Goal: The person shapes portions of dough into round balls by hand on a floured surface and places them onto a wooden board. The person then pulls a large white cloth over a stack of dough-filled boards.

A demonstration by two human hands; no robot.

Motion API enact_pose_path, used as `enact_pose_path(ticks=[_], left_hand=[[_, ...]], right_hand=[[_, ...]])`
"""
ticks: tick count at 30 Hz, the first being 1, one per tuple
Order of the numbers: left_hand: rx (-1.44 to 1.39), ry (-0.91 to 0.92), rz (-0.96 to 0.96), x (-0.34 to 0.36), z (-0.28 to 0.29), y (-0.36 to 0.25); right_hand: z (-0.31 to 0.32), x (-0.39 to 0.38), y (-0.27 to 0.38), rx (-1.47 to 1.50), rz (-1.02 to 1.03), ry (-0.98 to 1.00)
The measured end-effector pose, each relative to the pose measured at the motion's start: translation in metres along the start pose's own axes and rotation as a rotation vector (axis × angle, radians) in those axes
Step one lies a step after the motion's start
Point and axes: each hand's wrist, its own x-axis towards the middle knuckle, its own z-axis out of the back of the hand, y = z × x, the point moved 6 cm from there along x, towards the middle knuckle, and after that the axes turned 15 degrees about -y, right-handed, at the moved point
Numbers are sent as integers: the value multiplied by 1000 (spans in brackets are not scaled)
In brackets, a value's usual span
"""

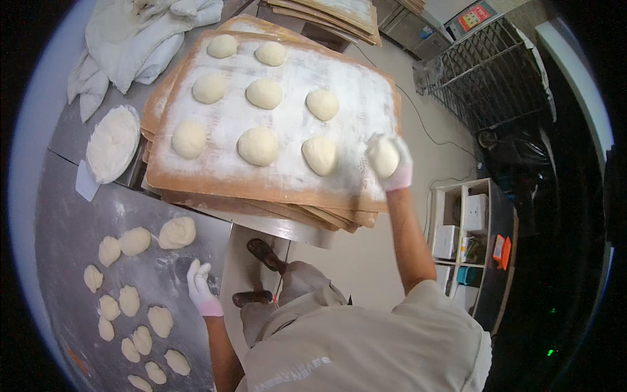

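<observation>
My right hand [398,166], in a white glove with a pink cuff, holds a dough ball [383,157] over the right part of a flour-dusted board [261,183]; some motion blur surrounds it. Several round dough balls [264,93] sit in rows on that board, which tops a stack of similar boards. My left hand [201,287], gloved the same way, is over the grey metal worktop [78,235] with fingers apart and slightly bent, holding nothing. Irregular dough pieces [160,320] lie on the worktop around its left side.
A plate of flour [112,144], a white scraper [87,183] and white cloths [130,39] are at upper left. More boards [326,19] stand behind. At right are a wire rack [483,72], a cord on the floor and a shelving unit [460,251]. My feet [261,255] show below.
</observation>
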Motion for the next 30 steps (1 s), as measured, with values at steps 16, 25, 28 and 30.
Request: enact_pose_path(ticks=[16,25,28,30], left_hand=[[178,-347,205,13,68,76],[307,-326,48,47,96,72],[186,-347,29,47,99,80],[228,-371,24,34,106,94]], right_hand=[[-160,171,25,-1731,858,-251],[-231,-90,-257,-1068,250,782],[-240,-177,-379,-1246,372,1153],[-239,-206,-422,-1384,575,1215]])
